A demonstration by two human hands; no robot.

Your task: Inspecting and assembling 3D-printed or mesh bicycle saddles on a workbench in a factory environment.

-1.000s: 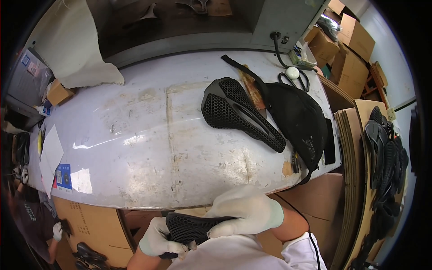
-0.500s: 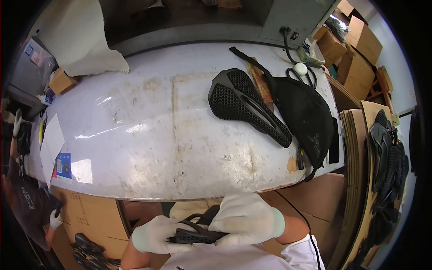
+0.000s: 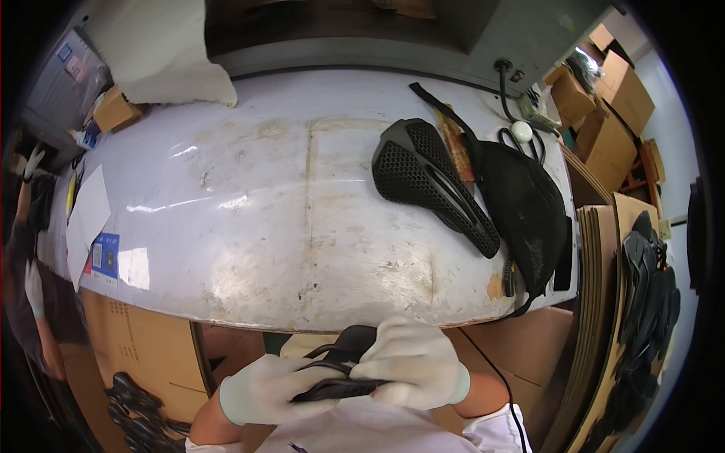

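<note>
Low in front of my body, just off the table's near edge, I hold a black bicycle saddle (image 3: 353, 343) tilted in both hands. My left hand (image 3: 273, 389), in a white glove, is closed around its left end. My right hand (image 3: 419, 362), also gloved in white, grips the right side with the thumb beneath and fingers over the top. The gloves cover parts of the saddle. Beyond them, another black saddle (image 3: 411, 162) with a honeycomb surface lies on the white table (image 3: 249, 177), beside a black mesh bag (image 3: 525, 204) with a strap.
A cable with a white ball-shaped part (image 3: 522, 132) lies at the far right. White paper (image 3: 89, 215) rests at the left end. Flattened cardboard (image 3: 596, 279) stands to the right near hanging black saddles (image 3: 642, 302). More saddles (image 3: 140, 411) sit lower left; a co-worker (image 3: 45, 302) is at far left.
The held saddle has tilted in my hands, showing more of its upper part. My view has shifted slightly, so the table's things appear farther right. The co-worker's arms have moved.
</note>
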